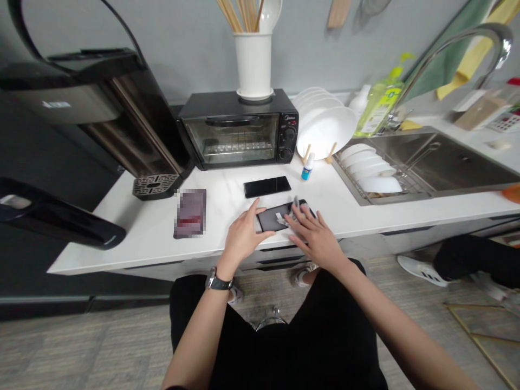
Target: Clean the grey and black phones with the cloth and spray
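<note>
"White counter (pixel 142 238) against a grey wall, with a black toaster oven (pixel 239 130) at the back and a metal sink (pixel 450 154) off to the right. Where to look first?"

"Down near the front edge. Find a grey phone-like slab (pixel 271 218) there, lying flat on the counter, between the two hands."

"And at the left hand (pixel 242 234)?"

"Thumb and forefinger spread wide, straddling the slab's left end, with tips at or very near opposite edges. Cannot tell whether pinching or merely bracketing."

"At the right hand (pixel 314 233)?"

"Fingers slightly fanned, laid over a crumpled pale wipe (pixel 296 202) towards the slab's right end. Cannot tell how tightly gripping, with the undersides hidden."

"Which step, then?"

"Judging by the pose, rubbing or dabbing at the upper face with the wipe. Hard to be certain."

"And for the next move?"

"Seems to call for light, even pressure on the right, plus steadied edges on the left. Best to avoid nudging the black phone (pixel 267 187) just beyond, or the small bottle (pixel 307 169) near the stacked plates (pixel 327 132)."
</note>
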`<state>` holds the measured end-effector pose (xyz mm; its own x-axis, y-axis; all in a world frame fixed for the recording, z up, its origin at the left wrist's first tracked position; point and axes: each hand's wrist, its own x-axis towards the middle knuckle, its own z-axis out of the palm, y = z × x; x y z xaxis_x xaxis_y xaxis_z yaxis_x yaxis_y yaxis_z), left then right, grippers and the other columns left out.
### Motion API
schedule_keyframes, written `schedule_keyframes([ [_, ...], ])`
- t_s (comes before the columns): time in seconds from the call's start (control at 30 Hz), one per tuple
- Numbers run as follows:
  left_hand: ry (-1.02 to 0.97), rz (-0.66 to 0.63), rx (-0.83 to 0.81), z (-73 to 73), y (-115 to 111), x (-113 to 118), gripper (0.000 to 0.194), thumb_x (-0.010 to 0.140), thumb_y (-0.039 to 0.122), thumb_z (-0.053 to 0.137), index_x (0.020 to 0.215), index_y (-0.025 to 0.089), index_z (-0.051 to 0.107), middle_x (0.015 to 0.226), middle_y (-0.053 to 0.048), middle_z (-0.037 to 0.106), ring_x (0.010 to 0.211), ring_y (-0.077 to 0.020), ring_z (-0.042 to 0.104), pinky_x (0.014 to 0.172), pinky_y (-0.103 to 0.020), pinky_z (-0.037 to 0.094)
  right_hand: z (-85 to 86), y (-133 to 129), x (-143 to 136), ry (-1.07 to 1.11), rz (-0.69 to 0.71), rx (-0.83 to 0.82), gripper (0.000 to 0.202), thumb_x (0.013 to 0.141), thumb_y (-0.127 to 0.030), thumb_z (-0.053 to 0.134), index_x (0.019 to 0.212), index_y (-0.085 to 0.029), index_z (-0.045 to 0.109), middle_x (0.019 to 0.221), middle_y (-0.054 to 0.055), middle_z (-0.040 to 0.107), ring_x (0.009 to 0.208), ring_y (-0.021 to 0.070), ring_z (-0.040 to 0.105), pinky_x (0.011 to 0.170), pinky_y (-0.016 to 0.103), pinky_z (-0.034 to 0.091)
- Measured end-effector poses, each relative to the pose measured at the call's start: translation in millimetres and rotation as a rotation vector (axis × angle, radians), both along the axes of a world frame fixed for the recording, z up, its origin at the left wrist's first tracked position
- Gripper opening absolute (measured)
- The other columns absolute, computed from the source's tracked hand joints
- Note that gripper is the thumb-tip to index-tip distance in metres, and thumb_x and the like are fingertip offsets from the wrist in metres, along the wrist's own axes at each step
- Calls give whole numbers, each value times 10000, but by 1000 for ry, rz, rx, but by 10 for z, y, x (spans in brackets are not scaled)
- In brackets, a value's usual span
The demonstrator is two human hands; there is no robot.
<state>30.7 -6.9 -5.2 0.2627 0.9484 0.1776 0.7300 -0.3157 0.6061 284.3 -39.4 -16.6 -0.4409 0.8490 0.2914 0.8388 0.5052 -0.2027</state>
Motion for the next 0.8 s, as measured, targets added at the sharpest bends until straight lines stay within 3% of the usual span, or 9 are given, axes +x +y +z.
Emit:
schedule_keyframes([
  [0.1, 13, -2, 10, 15, 1, 17, 1032, 837, 405, 878, 1656, 327, 253, 1518, -33, 648, 1394, -292, 608, 1171, -465, 486, -80, 144, 78, 0, -169, 38, 692, 1081, -560, 455, 1675, -220, 355, 1774, 132, 215, 1632, 414, 232, 1276, 686, 274],
  [0.23, 5, 20, 10, 20, -3, 21, 981, 854, 385, 857, 1646, 318, 281, 1513, -30, 652, 1388, -296, 609, 1159, -469, 500, -171, 250, -390, 131, -303, 81, 874, 1066, -612, 434, 1665, 3, 271, 1720, 292, 267, 1631, 453, 196, 1285, 694, 233],
  [0.3, 5, 8, 19, 4, -4, 4, 942, 884, 319, 814, 1653, 311, 270, 1511, -37, 653, 1388, -292, 608, 1156, -463, 505, -162, 188, -718, 185, -270, 84, 875, 1070, -594, 430, 1643, 50, 284, 1701, 322, 288, 1629, 444, 212, 1292, 677, 237],
  [0.4, 15, -35, 46, -36, -5, -41, 894, 920, 185, 707, 1671, 302, 237, 1536, -65, 629, 1392, -272, 609, 1153, -439, 509, -79, 28, -1015, 178, -57, 38, 750, 1098, -488, 388, 1603, 66, 374, 1673, 299, 370, 1614, 373, 305, 1317, 566, 280],
  [0.47, 27, -52, 52, -55, -6, -60, 887, 924, 137, 666, 1678, 293, 224, 1547, -79, 616, 1400, -265, 604, 1153, -431, 509, -11, -26, -959, 158, 90, 1, 656, 1113, -414, 351, 1606, 16, 406, 1668, 241, 415, 1592, 304, 374, 1318, 501, 309],
  [0.53, 29, -42, 44, -53, -7, -52, 903, 923, 179, 706, 1676, 295, 221, 1536, -68, 627, 1396, -274, 605, 1150, -443, 513, 32, 3, -728, 142, 136, -16, 596, 1119, -391, 351, 1616, -72, 431, 1662, 178, 450, 1567, 266, 424, 1308, 506, 331],
  [0.6, 26, -25, 37, -34, -6, -18, 950, 904, 298, 788, 1670, 309, 226, 1524, -48, 640, 1388, -293, 607, 1148, -465, 514, 35, 79, -469, 121, 84, -15, 553, 1121, -379, 361, 1609, -138, 462, 1655, 138, 470, 1552, 268, 449, 1295, 548, 342],
  [0.67, 30, -11, 41, -14, -6, 20, 989, 878, 393, 831, 1664, 320, 236, 1514, -38, 648, 1378, -304, 611, 1144, -480, 515, 6, 129, -357, 111, -25, 5, 543, 1116, -360, 372, 1598, -136, 478, 1665, 139, 450, 1559, 295, 435, 1289, 583, 333],
  [0.8, 43, -19, 49, -12, -10, 32, 939, 902, 289, 796, 1664, 308, 248, 1517, -46, 645, 1385, -296, 604, 1151, -462, 509, -67, 16, -704, 170, -162, 70, 605, 1085, -379, 437, 1572, -22, 483, 1672, 221, 406, 1584, 348, 383, 1289, 583, 334],
])
